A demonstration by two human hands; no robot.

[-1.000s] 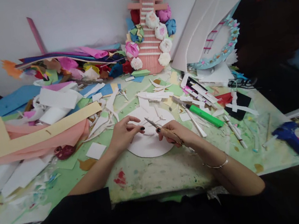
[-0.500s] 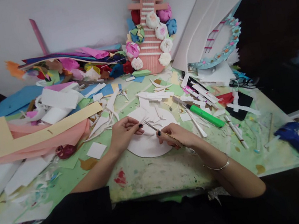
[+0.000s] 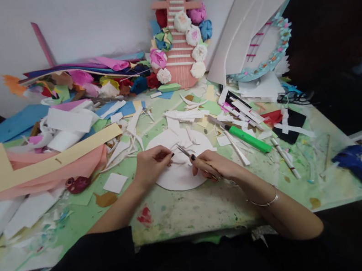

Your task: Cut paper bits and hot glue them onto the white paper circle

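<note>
A white foam disc (image 3: 177, 177) lies on the green cutting mat (image 3: 213, 204) in front of me, with small white cut scraps on its far half. My right hand (image 3: 212, 165) is closed round a thin craft knife (image 3: 187, 153), blade pointing up and left over the disc. My left hand (image 3: 153, 163) rests on the disc's left edge, fingers pinched on a small white strip right by the blade tip.
A green marker (image 3: 249, 139), white strips and black paper (image 3: 293, 128) lie to the right; a blue glue gun (image 3: 360, 168) sits near the right edge. Cream and pink sheets (image 3: 50, 164) spread left. A paper-flower model (image 3: 182, 47) and white boards (image 3: 251, 17) stand behind.
My left fingers have closed from a loose curl into a pinch at the knife tip. The right hand and knife have shifted only slightly.
</note>
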